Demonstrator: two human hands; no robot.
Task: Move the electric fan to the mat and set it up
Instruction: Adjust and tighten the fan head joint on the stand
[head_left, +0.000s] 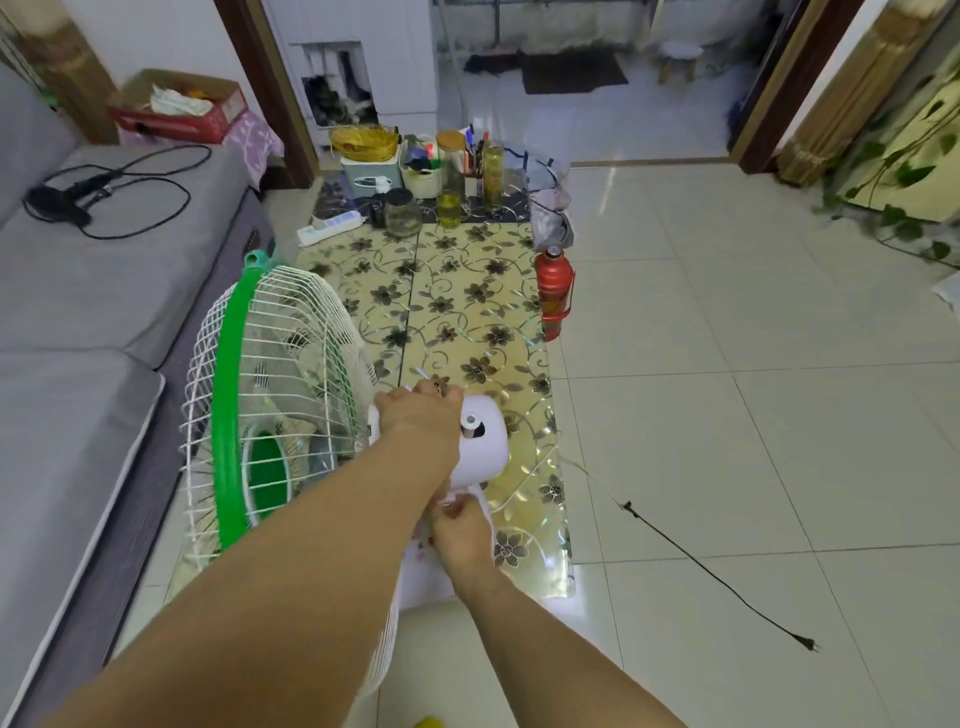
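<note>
The electric fan (270, 395) has a white wire cage with a green rim and a white motor housing (480, 439). It stands at the near left end of the flower-patterned mat (457, 312), cage facing the sofa. My left hand (421, 413) grips the top of the motor housing just behind the cage. My right hand (460, 530) is closed on the fan's white neck below the motor. The fan's black power cord (691, 558) trails right across the tiles, its plug (808, 644) lying loose.
A grey sofa (78, 312) runs along the left, close to the cage. A red thermos (553, 291) stands at the mat's right edge. Jars, baskets, a pen holder and a white power strip (330, 228) crowd the mat's far end. White floor tiles (727, 364) lie on the right.
</note>
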